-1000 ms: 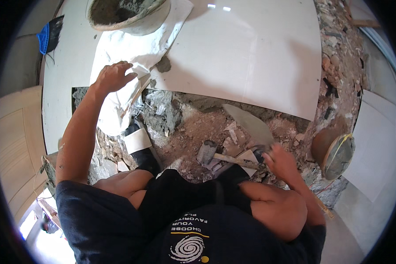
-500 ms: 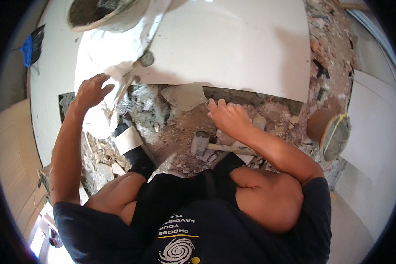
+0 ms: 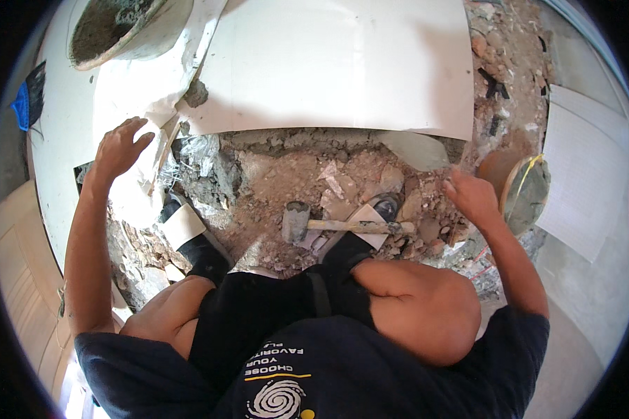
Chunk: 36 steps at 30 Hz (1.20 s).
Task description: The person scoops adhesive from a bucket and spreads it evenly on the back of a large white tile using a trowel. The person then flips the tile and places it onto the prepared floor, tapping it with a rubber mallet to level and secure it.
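My right hand (image 3: 475, 199) is closed around a trowel, whose handle is hidden in the grip. The trowel's flat grey blade (image 3: 421, 151) lies along the near edge of a large white board (image 3: 328, 70), over the broken ground. My left hand (image 3: 121, 148) has its fingers apart and holds nothing; it is over a white plastic sack (image 3: 129, 91). A mallet (image 3: 297, 221) with a thick grey head and a wooden handle rests on the rubble between my feet.
A bucket of wet mortar (image 3: 105, 35) stands at the far left. Another bucket (image 3: 528, 195) with grey contents and a yellow tie is at the right. Rubble (image 3: 507, 91) runs along the board's right side. A blue-and-black brush (image 3: 28, 98) lies far left.
My right hand has carried the trowel rightward along the board's near edge. The left hand has stayed open near the sack. The view has shifted slightly, showing more of the ground and mallet.
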Available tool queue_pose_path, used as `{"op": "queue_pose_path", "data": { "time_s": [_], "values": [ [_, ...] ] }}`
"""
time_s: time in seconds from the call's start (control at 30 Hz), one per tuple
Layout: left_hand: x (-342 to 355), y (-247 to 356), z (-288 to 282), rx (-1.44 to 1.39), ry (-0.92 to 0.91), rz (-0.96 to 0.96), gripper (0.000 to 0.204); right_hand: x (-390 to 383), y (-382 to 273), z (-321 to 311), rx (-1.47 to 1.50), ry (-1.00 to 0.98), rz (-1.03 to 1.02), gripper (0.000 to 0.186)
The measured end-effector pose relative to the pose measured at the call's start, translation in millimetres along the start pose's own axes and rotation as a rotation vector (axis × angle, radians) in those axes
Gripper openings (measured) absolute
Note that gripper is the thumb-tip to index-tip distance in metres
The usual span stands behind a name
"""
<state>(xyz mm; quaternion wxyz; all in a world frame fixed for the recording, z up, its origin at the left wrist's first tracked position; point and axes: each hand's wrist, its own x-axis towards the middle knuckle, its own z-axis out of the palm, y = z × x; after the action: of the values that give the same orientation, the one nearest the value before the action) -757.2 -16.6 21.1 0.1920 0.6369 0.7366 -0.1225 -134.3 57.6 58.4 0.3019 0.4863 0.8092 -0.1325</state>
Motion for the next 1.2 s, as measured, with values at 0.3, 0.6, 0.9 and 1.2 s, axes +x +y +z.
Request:
{"op": "queue_pose_path", "data": {
  "time_s": [0.3,0.6,0.9,1.2],
  "values": [
    [-1,11,1,0.017,0.015,-0.012,0.043,43,-171,-5,0.364,-0.021,-0.399,0.033],
    [-5,-3,0,0.009,0.006,-0.016,0.043,76,-176,20,0.232,-0.089,-0.194,0.034],
    [4,-30,3,-0.062,-0.023,-0.079,0.045,-8,-3,41,0.015,0.031,0.192,0.036],
    [26,1,3,0.006,-0.032,0.066,0.040,16,-24,29,0.138,0.019,-0.098,0.043]
  ]
}}
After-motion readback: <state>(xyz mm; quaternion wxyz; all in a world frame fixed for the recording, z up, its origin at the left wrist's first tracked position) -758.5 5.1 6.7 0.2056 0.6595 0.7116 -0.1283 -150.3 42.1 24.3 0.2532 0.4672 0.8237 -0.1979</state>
